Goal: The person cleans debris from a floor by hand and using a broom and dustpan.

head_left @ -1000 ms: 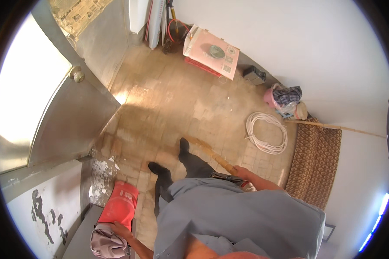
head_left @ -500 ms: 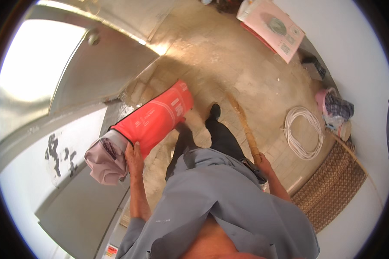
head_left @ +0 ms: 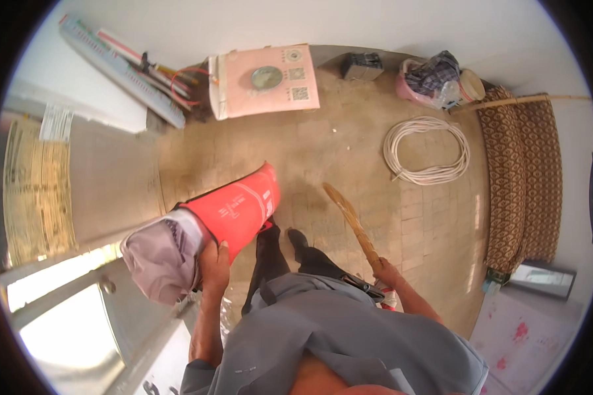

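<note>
My left hand [head_left: 213, 264] is closed round the near end of a long red bag [head_left: 237, 207] with pale printing. The bag hangs tilted, its far end pointing forward over the floor. Crumpled mauve-grey cloth [head_left: 159, 258] bulges out of its near end, beside my wrist. What else fills the bag is hidden. In my right hand [head_left: 388, 274], by my hip, is one end of a tan wooden stick [head_left: 353, 222]. The stick slants forward and left, narrowing toward its far tip. Some fingers of the left hand are out of sight behind the bag.
A coil of white cable [head_left: 428, 176] lies on the floor [head_left: 375, 131] ahead right. Near the far wall are a pink box [head_left: 237, 99], a dark box [head_left: 362, 68] and a pink basin [head_left: 412, 93] with cloth. A brown patterned roll [head_left: 504, 197] stands right; a door [head_left: 72, 329] is left.
My view has turned left-to-right across the room, away from the door, bringing the far wall and pink box ahead. Both hands keep hold of the bag and the stick.
</note>
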### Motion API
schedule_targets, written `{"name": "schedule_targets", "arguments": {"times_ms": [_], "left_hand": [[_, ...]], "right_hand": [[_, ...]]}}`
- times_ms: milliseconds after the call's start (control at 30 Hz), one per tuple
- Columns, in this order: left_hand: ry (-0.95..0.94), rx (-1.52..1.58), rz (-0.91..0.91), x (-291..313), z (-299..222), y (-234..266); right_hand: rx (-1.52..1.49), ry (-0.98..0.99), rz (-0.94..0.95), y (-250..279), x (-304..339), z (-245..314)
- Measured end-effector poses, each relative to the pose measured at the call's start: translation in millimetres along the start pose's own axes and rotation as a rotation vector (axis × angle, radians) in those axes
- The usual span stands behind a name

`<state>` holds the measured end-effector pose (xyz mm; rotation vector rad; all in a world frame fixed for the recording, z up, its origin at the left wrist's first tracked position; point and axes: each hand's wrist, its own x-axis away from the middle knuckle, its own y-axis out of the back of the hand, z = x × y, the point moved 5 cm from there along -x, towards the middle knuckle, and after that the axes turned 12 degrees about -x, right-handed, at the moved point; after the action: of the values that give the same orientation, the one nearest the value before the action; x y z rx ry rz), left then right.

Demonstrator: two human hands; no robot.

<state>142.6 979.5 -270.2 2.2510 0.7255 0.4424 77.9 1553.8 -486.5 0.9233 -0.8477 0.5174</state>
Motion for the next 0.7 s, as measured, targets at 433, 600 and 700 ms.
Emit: {"name": "schedule_targets", "arguments": {"times_ms": [433, 600, 700], "left_hand": [[-0.292, 0.047, 0.526, -203, -117, -128], [-0.462, 0.001, 0.621, -252, -168, -224], [-0.514, -0.12, 0.639, -276, -214, -240]], "right_hand": [[-0.55, -0.142, -0.236, -66, 57, 36], [-0.659, -0.067, -0.274, -137, 16, -73], [-0.864, 0.11, -0.18, -139, 0, -73]]}}
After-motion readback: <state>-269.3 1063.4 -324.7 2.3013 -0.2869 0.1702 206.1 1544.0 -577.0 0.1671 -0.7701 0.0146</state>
